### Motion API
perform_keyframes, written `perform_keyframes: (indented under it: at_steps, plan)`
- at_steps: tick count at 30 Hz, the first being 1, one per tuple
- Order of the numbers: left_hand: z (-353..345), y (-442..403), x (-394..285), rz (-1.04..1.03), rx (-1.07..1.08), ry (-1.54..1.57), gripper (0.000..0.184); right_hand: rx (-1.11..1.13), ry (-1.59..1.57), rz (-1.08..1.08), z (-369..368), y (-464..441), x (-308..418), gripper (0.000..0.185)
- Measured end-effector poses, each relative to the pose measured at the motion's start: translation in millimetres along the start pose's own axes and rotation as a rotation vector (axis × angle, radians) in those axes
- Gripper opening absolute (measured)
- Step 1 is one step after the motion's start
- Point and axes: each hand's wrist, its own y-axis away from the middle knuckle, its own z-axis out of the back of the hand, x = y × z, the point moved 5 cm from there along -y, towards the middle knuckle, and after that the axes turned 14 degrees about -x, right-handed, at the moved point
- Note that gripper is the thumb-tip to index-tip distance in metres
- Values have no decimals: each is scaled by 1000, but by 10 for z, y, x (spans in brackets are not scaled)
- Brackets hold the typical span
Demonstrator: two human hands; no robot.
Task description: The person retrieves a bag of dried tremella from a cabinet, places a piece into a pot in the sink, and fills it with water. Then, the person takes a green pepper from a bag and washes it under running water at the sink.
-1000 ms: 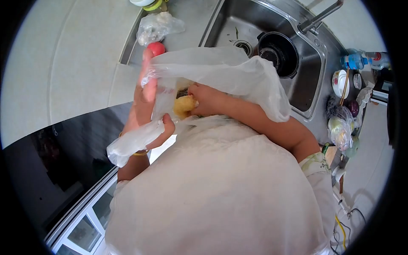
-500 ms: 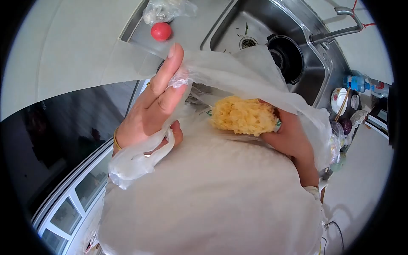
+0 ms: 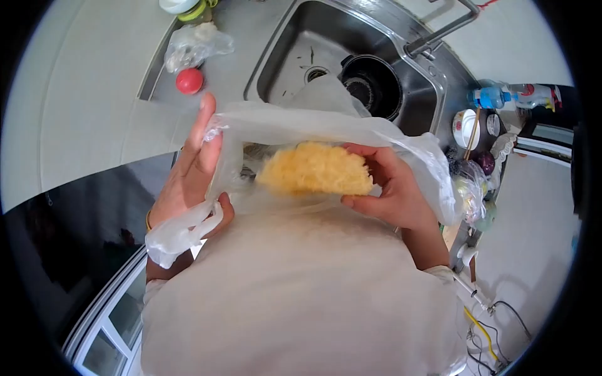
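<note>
The right hand [image 3: 398, 194] grasps one end of a block of dried yellow noodles [image 3: 313, 170], its thumb on the near side and its fingers on the far side. The block lies crosswise at the mouth of a white plastic bag [image 3: 282, 118], within the bag's rim, and its free end, slightly blurred, points toward the left hand [image 3: 191, 172]. That hand is spread, its long fingers extended and its thumb apart from them. The bag's rim is caught at the fingers, and a loop of the plastic hangs by the thumb; whether the fingertips pinch the film cannot be told. A yellow bracelet [image 3: 148, 219] circles the left wrist

Past the bag is a steel sink [image 3: 332, 34], with a black pot [image 3: 384, 94] standing in it beside the drain [image 3: 315, 74]. On the steel counter [image 3: 241, 56] to the left of the sink sits a tomato [image 3: 189, 81], just beside a clear plastic bag [image 3: 191, 50] with pale contents. To the right of the sink are a white bowl [image 3: 465, 128], a pair of chopsticks [image 3: 473, 135] and a bottle with a blue label [image 3: 489, 98]
</note>
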Motion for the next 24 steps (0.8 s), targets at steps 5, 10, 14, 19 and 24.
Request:
perform_keyframes:
  at_steps: [5, 10, 14, 19, 24]
  plan:
    - [-60, -24, 39, -9, -44, 10, 93, 63, -342, 178, 197, 100, 195, 63]
    - [-32, -40, -34, -112, -59, -21, 94, -270, -572, 299, 680, 323, 124, 62]
    - [1, -19, -87, -121, -63, 35, 97, -315, -1022, 367, 1077, 483, -46, 67]
    - [62, 62, -80, -90, -95, 28, 98, -177, -1129, 365, 1386, 492, 285, 69]
    - [57, 91, -134, -76, -85, 51, 99, -337, -1002, 552, 1912, 460, 311, 69]
